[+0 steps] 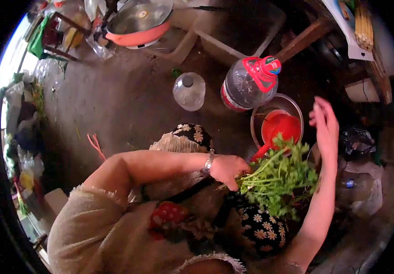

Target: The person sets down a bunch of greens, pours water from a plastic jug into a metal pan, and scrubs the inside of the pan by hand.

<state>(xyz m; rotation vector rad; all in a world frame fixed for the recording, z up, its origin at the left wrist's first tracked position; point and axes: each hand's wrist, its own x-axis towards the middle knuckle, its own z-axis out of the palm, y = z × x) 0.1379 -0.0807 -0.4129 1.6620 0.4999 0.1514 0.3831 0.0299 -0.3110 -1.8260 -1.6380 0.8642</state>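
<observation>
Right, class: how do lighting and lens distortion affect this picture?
Head view: fisheye distortion bows the scene inside black corners; head view: bright light washes out the picture's left edge, while the floor lies dim; head view: the leafy greens in the left hand look brighter.

Green herbs (281,180), red dipper (282,127), red bottle cap (269,65), salmon-pink pan (143,36), black daisy-patterned cloth (261,230)

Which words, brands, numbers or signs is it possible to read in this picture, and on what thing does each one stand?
"6L" (perhaps "GL"): on the red cap of the large clear bottle; the marks beside it are too small to read.
Red-and-white label low on that bottle: too blurred to read.
Blue mark on clear plastic at the right: too small to read.
I can read no other text.
</observation>
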